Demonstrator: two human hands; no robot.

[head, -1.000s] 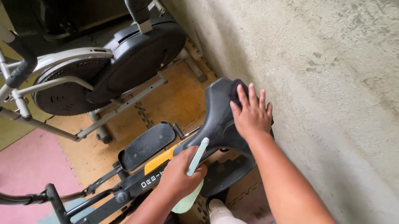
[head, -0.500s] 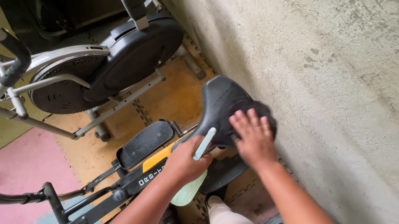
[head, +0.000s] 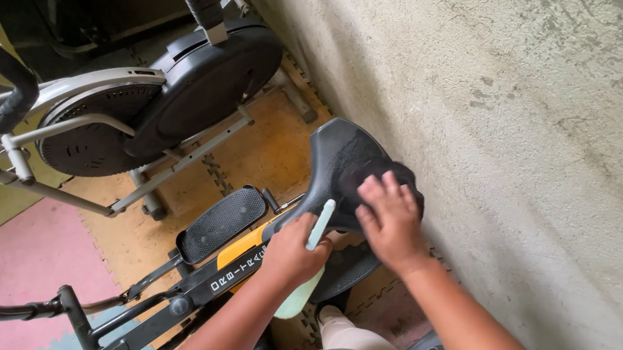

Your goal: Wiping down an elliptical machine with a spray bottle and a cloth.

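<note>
Pressing our flat, spread right hand (head: 389,221) on the stiff black saddle (head: 341,163) at twelve o'clock, we judge the light, slippery pale-green bottle (head: 306,279), clenched in our left hand (head: 294,249), best gripped mid-body.

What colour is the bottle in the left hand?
Pale mint green bottle, gripped in the left hand; the head view shows it.

The rough grey concrete wall (head: 508,145) is crowding your right; open floor mat (head: 267,145) is lying left of the black padded saddle (head: 338,158).
</note>
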